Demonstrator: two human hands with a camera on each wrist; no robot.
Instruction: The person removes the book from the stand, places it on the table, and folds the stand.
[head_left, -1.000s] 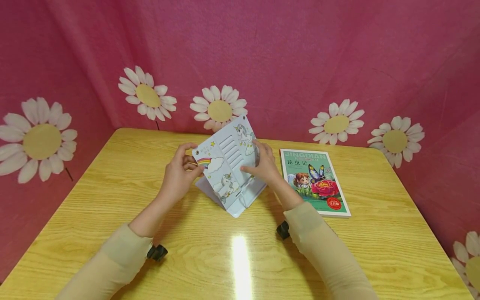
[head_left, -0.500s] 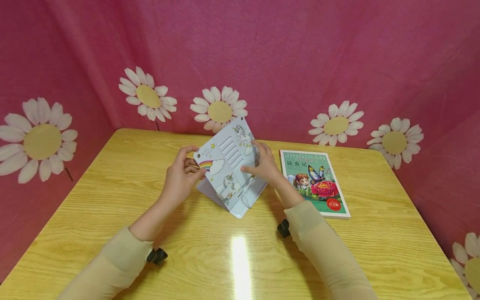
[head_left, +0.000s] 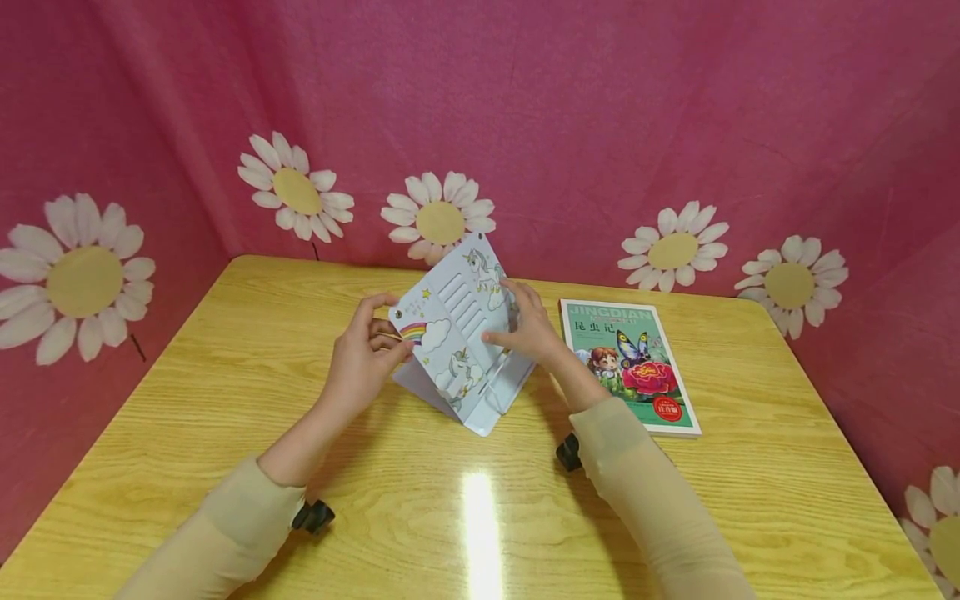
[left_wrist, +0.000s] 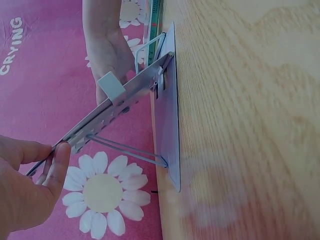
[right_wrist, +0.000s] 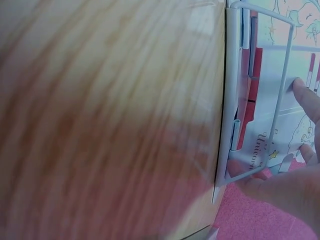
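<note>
A white book stand [head_left: 468, 321] printed with unicorns and a rainbow stands tilted on the table, its slotted panel raised off a flat base [left_wrist: 170, 120]. My left hand [head_left: 363, 350] pinches the panel's left corner between thumb and fingers. On the opposite side, my right hand [head_left: 531, 329] grips the panel's edge, its thumb on the front face. Behind the panel, a wire strut [left_wrist: 127, 151] runs down to the base in the left wrist view. A white wire page holder [right_wrist: 282, 85] crosses the lower front in the right wrist view.
A green children's book [head_left: 630, 367] with a butterfly on its cover lies right of the stand, close to my right forearm. Behind the wooden table [head_left: 405, 517] hangs a pink cloth [head_left: 570, 125] with daisies.
The raised panel has turned slightly, its lower corner shifting a little to the right and its left corner dropping slightly. Both hands keep their hold on it.
</note>
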